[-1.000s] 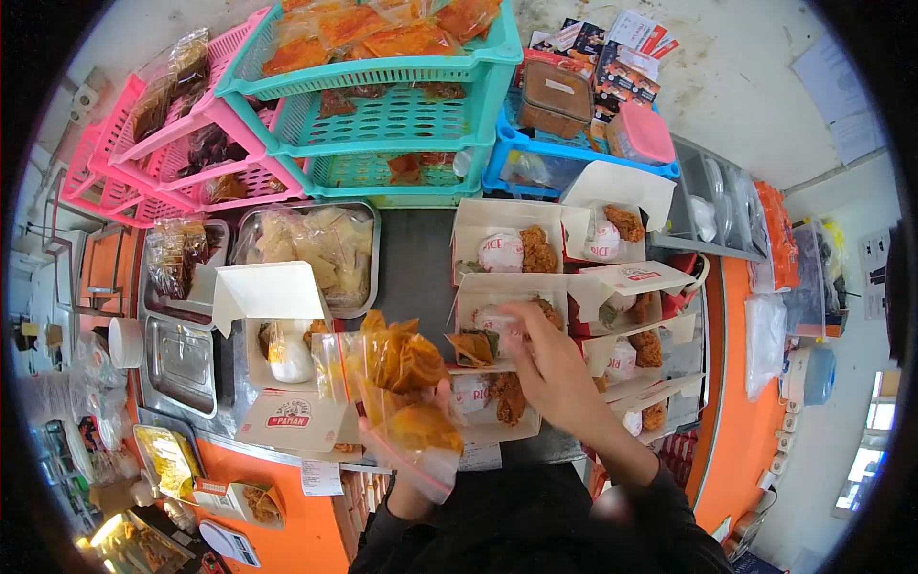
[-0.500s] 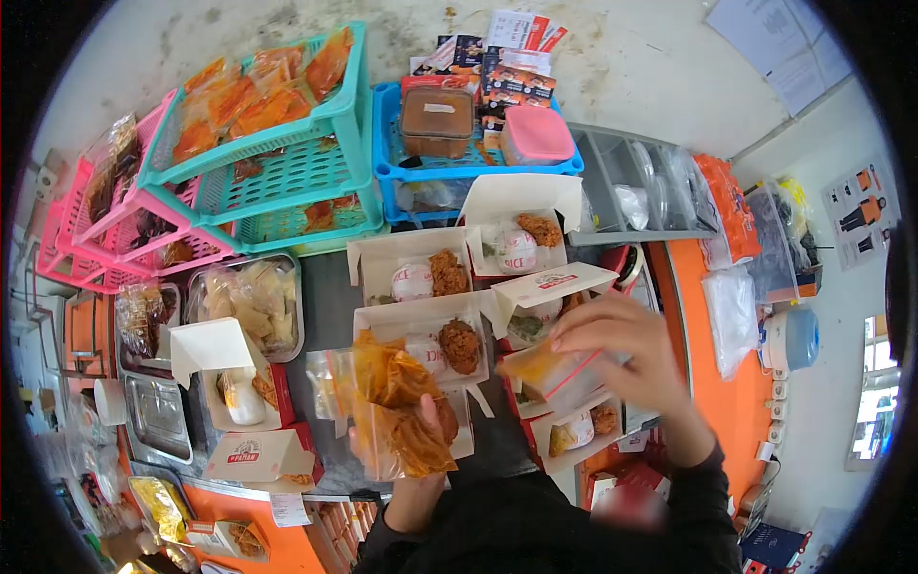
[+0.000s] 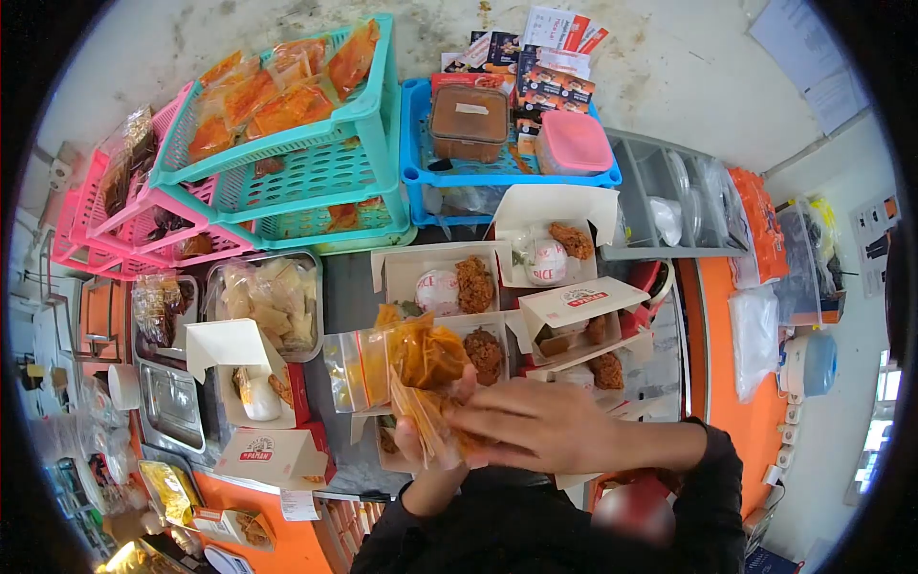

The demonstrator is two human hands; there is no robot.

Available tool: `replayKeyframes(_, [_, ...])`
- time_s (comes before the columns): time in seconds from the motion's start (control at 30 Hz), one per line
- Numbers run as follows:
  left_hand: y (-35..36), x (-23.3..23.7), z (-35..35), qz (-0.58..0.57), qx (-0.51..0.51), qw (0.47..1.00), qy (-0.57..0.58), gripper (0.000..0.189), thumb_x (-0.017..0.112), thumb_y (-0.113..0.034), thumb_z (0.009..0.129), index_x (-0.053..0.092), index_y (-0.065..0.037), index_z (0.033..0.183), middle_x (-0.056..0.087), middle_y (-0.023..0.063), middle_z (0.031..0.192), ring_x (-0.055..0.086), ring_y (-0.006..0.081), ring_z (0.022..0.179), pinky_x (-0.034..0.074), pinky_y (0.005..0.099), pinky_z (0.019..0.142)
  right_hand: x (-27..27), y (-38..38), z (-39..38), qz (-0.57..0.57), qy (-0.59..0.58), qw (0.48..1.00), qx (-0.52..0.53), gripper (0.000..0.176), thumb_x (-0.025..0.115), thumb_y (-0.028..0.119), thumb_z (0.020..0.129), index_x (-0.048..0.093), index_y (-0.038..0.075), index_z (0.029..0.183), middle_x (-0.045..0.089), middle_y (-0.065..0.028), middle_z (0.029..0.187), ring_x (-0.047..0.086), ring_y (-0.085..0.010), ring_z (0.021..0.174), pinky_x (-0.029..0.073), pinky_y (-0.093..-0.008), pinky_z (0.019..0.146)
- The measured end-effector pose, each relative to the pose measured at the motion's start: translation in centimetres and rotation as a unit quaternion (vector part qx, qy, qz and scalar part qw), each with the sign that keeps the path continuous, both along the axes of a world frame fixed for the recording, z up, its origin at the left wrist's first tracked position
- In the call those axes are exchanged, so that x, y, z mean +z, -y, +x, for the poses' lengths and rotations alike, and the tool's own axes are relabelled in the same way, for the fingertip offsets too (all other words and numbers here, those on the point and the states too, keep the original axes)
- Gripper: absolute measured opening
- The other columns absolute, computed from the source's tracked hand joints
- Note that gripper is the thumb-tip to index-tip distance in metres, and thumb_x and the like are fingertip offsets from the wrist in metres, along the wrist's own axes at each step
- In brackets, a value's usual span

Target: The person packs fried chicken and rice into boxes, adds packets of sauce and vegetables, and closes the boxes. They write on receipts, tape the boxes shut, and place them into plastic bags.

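Observation:
My left hand (image 3: pixel 413 450) is closed around a bundle of clear zip bags (image 3: pixel 430 359) filled with orange sauce or seasoning. From the right, my right hand (image 3: pixel 540 421) reaches over the bundle, its fingertips pressed on the lower sauce bags. Beneath and beyond them stand open meal boxes. One box (image 3: pixel 387 266) holds fried chicken (image 3: pixel 475 284) and a white wrapped rice ball (image 3: pixel 438 291). Another box (image 3: pixel 555 210) behind it is filled likewise. A box with a printed lid (image 3: pixel 585 298) stands half open to the right. My hands and the bags partly hide the nearest boxes.
Green baskets (image 3: pixel 287 196) with orange packets and pink baskets (image 3: pixel 100 215) stand at back left. A blue tray (image 3: pixel 459 172) bears tubs. Left are a metal tray (image 3: pixel 311 349) of packets and two more meal boxes (image 3: pixel 296 378). A grey divided bin (image 3: pixel 636 172) stands right.
My right hand has moved left, from over the right-hand boxes onto the bundle in my left hand. The single sauce bag it held there is no longer visible. The view has shifted slightly.

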State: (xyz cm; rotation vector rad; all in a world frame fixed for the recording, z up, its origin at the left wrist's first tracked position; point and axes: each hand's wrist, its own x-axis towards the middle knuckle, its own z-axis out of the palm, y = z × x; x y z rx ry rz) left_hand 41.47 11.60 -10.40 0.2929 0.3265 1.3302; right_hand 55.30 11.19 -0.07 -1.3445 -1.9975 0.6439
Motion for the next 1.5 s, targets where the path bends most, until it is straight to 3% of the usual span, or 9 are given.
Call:
replayKeyframes(0.2, [-1.1,0.1,-1.3,-0.006,-0.065,0.987,0.148,0.084,0.044,-0.061,0.072,0.024,-0.011,0.137,0.037,0.0122,0.132,0.04,0.0267,0.12,0.032,0.0447,0.101,-0.4,-3.0,-2.0,-0.149,-0.242,0.954,0.093,0.011,0.063,0.01,0.076,0.06,0.005,0.086,0.057,-0.0048,0.089,0.056,-0.0221,0.08,0.046,-0.0293,0.068])
replayKeyframes(0.33, [-1.5,-1.5,-2.7,-0.071,0.062,0.995,0.018,0.075,0.043,-0.052,0.076,0.023,-0.013,0.138,0.035,0.0113,0.135,0.04,0.0286,0.12,0.029,0.045,0.103,-1.2,-3.3,-4.2,-0.034,-0.074,0.987,0.139,0.014,0.064,0.008,0.076,0.059,0.004,0.089,0.056,-0.008,0.09,0.055,-0.0222,0.08,0.045,-0.0296,0.07])
replayKeyframes(0.5, [-2.6,0.7,-4.5,-0.131,0.119,0.983,0.046,0.069,0.047,-0.044,0.077,0.028,-0.012,0.136,0.033,0.011,0.136,0.037,0.0289,0.123,0.033,0.0444,0.102,-0.9,-5.7,-3.9,-0.244,-0.456,0.85,0.099,0.005,0.056,0.002,0.084,0.056,0.006,0.087,0.056,0.0017,0.081,0.053,-0.0067,0.081,0.044,-0.0268,0.067])
replayKeyframes(0.63, [-4.3,1.4,-6.1,-0.097,0.202,0.974,0.04,0.065,0.049,-0.036,0.08,0.028,-0.006,0.134,0.034,0.0122,0.135,0.035,0.0274,0.124,0.034,0.0404,0.104,1.5,-8.4,-1.8,-0.135,-0.274,0.952,-0.023,0.007,0.056,0.005,0.084,0.054,0.004,0.091,0.059,-0.0058,0.084,0.057,-0.014,0.081,0.046,-0.0316,0.063])
replayKeyframes(0.7, [-4.5,0.8,-6.5,-0.039,0.223,0.971,0.073,0.061,0.047,-0.032,0.084,0.028,-0.004,0.134,0.033,0.0131,0.135,0.035,0.0284,0.124,0.033,0.0402,0.104,-1.0,-11.1,-0.3,0.029,0.107,0.991,0.078,0.013,0.055,0.01,0.083,0.053,0.003,0.094,0.059,-0.012,0.089,0.059,-0.0242,0.08,0.047,-0.036,0.062])
replayKeyframes(0.8, [-4.8,0.5,-6.5,0.03,0.225,0.973,0.046,0.063,0.047,-0.031,0.083,0.024,-0.005,0.136,0.031,0.0131,0.137,0.032,0.0291,0.126,0.03,0.0434,0.105,-6.7,-13.6,-0.5,-0.136,0.061,0.986,0.074,0.018,0.054,0.014,0.083,0.053,0.003,0.097,0.058,-0.0145,0.093,0.057,-0.0306,0.082,0.047,-0.0386,0.065])
replayKeyframes(1.07, [-2.5,0.2,-4.6,-0.008,0.104,0.994,-0.033,0.082,0.055,-0.031,0.073,0.011,-0.012,0.14,0.019,0.0108,0.142,0.017,0.0267,0.133,0.02,0.0487,0.107,-0.7,-4.1,-6.6,-0.104,-0.131,0.98,0.109,0.025,0.06,0.018,0.082,0.057,0.001,0.101,0.06,-0.0121,0.09,0.058,-0.0209,0.074,0.046,-0.029,0.066])
replayKeyframes(1.3, [-0.1,1.8,-0.7,0.049,0.034,0.994,0.09,0.076,0.05,-0.03,0.069,0.023,-0.009,0.136,0.031,0.013,0.136,0.033,0.0271,0.126,0.028,0.0426,0.105,-1.5,-0.5,-3.0,-0.387,-0.55,0.74,0.017,0.011,0.059,0.014,0.085,0.055,0.004,0.086,0.054,0.0006,0.079,0.054,-0.0067,0.069,0.043,-0.0201,0.056])
replayKeyframes(1.5, [1.1,4.6,0.7,-0.101,0.171,0.98,-0.026,0.072,0.049,-0.026,0.065,0.032,-0.004,0.131,0.04,0.0145,0.129,0.039,0.0294,0.121,0.031,0.041,0.105,3.8,-1.4,6.9,-0.034,-0.194,0.967,-0.163,0.01,0.051,0.014,0.089,0.048,0.005,0.092,0.054,-0.0084,0.069,0.055,-0.0154,0.064,0.04,-0.0285,0.053])
